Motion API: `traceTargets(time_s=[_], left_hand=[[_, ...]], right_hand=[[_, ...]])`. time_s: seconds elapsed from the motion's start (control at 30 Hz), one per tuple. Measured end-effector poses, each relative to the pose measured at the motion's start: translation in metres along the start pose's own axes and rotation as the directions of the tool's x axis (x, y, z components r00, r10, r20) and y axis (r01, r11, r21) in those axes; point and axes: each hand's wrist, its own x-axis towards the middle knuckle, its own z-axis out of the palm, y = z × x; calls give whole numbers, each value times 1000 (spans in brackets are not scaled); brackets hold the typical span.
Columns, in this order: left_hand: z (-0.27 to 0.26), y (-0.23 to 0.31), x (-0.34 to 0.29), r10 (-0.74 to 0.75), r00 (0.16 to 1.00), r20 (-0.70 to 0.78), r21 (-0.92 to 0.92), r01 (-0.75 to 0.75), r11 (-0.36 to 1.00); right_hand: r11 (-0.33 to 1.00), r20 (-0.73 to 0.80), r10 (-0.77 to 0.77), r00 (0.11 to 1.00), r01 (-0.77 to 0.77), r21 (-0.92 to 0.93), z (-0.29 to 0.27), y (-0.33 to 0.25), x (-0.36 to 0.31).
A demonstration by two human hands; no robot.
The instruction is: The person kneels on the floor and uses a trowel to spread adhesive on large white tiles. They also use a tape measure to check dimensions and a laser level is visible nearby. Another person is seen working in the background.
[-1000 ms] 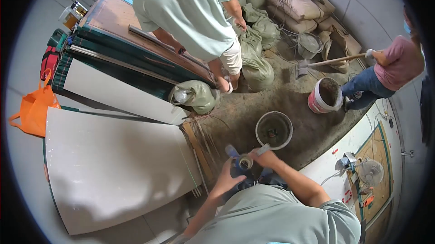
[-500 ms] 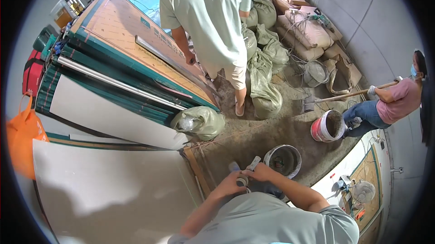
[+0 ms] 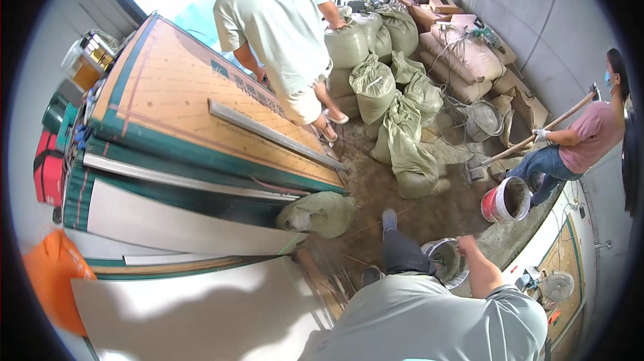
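Observation:
My right hand (image 3: 467, 247) is at the right rim of a bucket (image 3: 443, 248) with a grey, smeared inside. Its fingers look curled, but what they hold, if anything, I cannot make out. My left hand is out of view, hidden by my body in its grey-green shirt. One of my legs, in dark trousers, stands just left of the bucket, with the shoe (image 3: 389, 219) on the dusty floor. A red and white bucket (image 3: 504, 200) stands further to the right.
Tall green-edged boards (image 3: 201, 113) lean at the left, a tied sack (image 3: 318, 215) at their foot. Full woven sacks (image 3: 409, 140) stand ahead. One person (image 3: 278, 32) walks by the boards; another (image 3: 590, 140) holds a long-handled tool (image 3: 516, 150) at the right. A white board (image 3: 194, 307) lies near left.
Both hands were together on a small object; now only the right shows, at the bucket. I have stepped forward. The person ahead has moved away toward the window.

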Motion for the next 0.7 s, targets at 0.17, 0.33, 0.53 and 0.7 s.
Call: traceTargets(time_s=[0.17,0.33,0.53,0.7], left_hand=[[16,74,57,-35,999,-20,15,35,999],[50,231,147,143,990,-22,89,-140,986],[64,492,234,507,861,-29,212,-491,845],[61,632,248,643,764,56,171,-642,748]], right_hand=[[843,142,-181,973,227,-487,8,-27,52],[974,211,226,951,-222,-43,73,-147,100],[934,268,-335,903,356,-35,69,-413,153],[853,88,-489,868,455,257,16,-582,155]])
